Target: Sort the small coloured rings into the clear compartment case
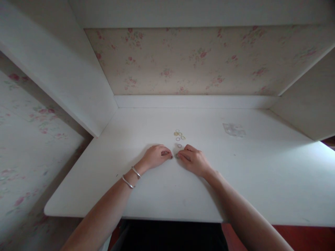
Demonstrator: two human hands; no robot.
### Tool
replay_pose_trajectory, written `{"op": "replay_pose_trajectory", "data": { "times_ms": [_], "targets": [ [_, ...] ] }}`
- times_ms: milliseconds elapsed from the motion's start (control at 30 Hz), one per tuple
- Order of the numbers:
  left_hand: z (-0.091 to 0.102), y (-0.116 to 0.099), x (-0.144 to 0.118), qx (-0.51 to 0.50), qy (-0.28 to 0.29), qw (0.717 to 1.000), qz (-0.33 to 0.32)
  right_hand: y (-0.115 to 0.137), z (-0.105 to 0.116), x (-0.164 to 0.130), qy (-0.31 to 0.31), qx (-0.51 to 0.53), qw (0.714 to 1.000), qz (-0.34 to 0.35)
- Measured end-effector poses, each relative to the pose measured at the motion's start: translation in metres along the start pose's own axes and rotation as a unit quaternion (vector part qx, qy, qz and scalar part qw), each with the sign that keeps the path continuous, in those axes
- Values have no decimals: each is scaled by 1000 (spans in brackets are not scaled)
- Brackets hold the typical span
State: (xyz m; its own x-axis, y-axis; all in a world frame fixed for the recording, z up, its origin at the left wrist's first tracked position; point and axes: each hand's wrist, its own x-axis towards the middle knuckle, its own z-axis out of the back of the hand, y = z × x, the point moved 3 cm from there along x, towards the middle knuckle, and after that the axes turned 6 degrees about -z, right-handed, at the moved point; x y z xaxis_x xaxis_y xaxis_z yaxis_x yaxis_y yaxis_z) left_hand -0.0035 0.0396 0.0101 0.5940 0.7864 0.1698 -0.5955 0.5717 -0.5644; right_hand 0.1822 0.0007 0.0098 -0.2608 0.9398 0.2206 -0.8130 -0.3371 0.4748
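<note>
Nearest to the camera are the two bare forearms, which reach forward over the front edge of the white desk (110, 195). The left wrist carries two silver bangles (131, 177). The left hand (156, 156) rests on the desk with its fingers curled in, the fingertips pinched together; what it pinches is too small to tell. The right hand (193, 159) lies just beside it, also curled, its fingertips near a small ring on the surface; I cannot tell if it grips it. Just behind the hands is a little group of small rings (179, 135), gold and silver, lying free on the desk. Further to the right, well apart, lies a small clear plastic bag (233, 129). Nothing stands between the hands and the rings. White side panels and flowered wallpaper (183, 62) close the desk in.
</note>
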Motion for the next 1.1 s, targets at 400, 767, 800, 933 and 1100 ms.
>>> {"op": "replay_pose_trajectory", "data": {
  "times_ms": [400,767,800,933,1100],
  "targets": [
    [-2,5,1,-24,-13,1000,0,-20,-3,10,-20,-93,993,-68],
    [-2,9,2,-66,-37,997,23,-21,-2,12,-11,-77,997,-21],
    [-2,9,2,-65,-38,997,25,-20,-2,11,-15,-74,997,-16],
    [-1,9,2,-71,-45,996,29,-16,-1,8,-26,-15,999,19],
    [-1,9,2,-71,-40,996,30,-4,0,4,-2,37,997,64]
  ]
}}
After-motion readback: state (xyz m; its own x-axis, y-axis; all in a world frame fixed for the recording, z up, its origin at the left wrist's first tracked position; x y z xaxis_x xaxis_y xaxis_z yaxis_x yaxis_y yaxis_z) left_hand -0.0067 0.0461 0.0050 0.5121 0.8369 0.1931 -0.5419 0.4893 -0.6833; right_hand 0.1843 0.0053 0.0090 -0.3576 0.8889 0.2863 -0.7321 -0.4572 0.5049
